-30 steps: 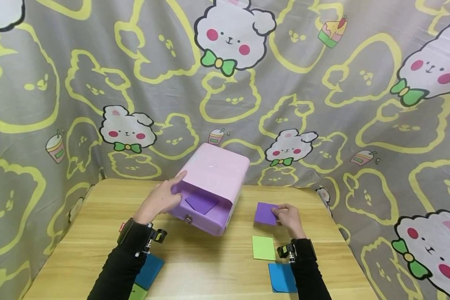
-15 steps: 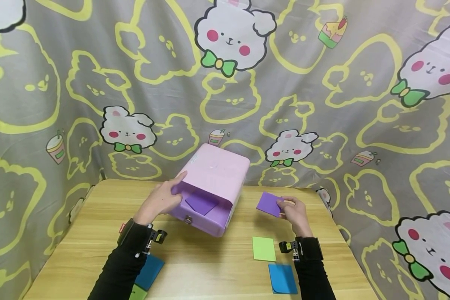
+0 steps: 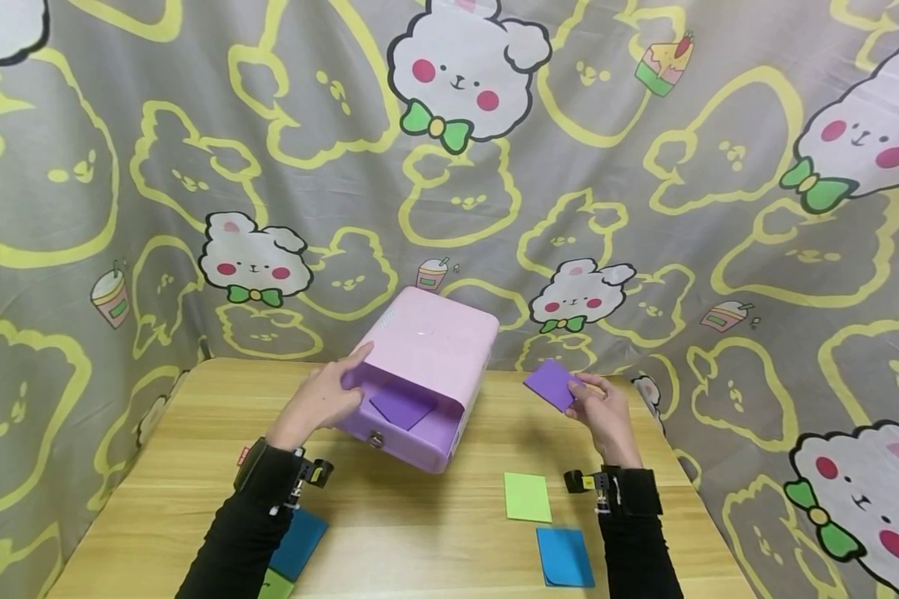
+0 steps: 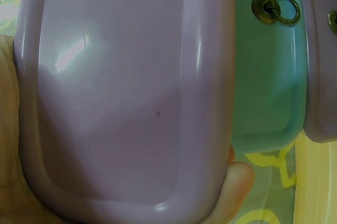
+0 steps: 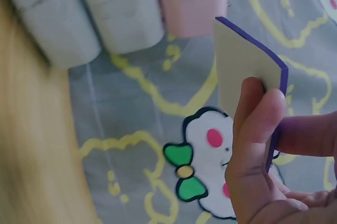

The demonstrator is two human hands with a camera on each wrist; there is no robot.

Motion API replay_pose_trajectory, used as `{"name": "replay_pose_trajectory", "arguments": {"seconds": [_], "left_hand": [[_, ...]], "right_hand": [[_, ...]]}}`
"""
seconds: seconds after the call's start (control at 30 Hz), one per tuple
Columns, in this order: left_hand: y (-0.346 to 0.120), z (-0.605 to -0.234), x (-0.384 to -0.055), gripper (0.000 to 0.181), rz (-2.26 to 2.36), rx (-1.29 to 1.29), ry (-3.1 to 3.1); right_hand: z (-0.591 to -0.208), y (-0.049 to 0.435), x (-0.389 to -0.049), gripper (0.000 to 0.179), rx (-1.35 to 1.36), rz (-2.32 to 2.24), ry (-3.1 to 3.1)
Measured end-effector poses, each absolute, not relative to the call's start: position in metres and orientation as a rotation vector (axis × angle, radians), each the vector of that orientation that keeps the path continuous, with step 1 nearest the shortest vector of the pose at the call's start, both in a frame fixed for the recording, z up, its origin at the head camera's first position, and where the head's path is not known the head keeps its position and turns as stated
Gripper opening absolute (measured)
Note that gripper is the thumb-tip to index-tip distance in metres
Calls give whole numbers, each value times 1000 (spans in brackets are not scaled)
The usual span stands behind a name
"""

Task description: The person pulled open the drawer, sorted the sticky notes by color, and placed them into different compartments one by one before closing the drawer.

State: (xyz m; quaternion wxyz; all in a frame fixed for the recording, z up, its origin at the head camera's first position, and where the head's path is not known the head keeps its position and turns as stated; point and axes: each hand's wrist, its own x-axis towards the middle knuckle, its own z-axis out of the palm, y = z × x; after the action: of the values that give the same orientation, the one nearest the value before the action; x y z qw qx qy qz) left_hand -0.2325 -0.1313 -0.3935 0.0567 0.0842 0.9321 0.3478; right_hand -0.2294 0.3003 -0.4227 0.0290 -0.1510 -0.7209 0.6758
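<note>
Fingers (image 5: 255, 119) of the right hand (image 3: 603, 414) pinch a squarish purple card (image 3: 550, 384) at their 10 o'clock, above the counter (image 3: 427, 541), with the purple drawer (image 3: 412, 452) farther off at 9, nearer the left hand (image 3: 320, 401), which grips it.

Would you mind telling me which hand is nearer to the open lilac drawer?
Left: the left hand grips the lilac drawer; the right hand is away from it, to its right.
</note>
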Motion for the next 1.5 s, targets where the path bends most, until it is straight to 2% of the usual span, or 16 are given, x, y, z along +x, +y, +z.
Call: {"name": "replay_pose_trajectory", "arguments": {"seconds": [0.6,1.23,1.5], "left_hand": [[-132,-395,-234,86,1060,265,2827],[-135,-397,-232,89,1045,292,2817],[-135,-397,-231,92,1051,304,2794]], "right_hand": [[-370,265,-230,42,-216,2319,-2088],[-355,203,-233,39,47,2353,-2174],[-358,180,-232,36,73,2381,-2203]]}}
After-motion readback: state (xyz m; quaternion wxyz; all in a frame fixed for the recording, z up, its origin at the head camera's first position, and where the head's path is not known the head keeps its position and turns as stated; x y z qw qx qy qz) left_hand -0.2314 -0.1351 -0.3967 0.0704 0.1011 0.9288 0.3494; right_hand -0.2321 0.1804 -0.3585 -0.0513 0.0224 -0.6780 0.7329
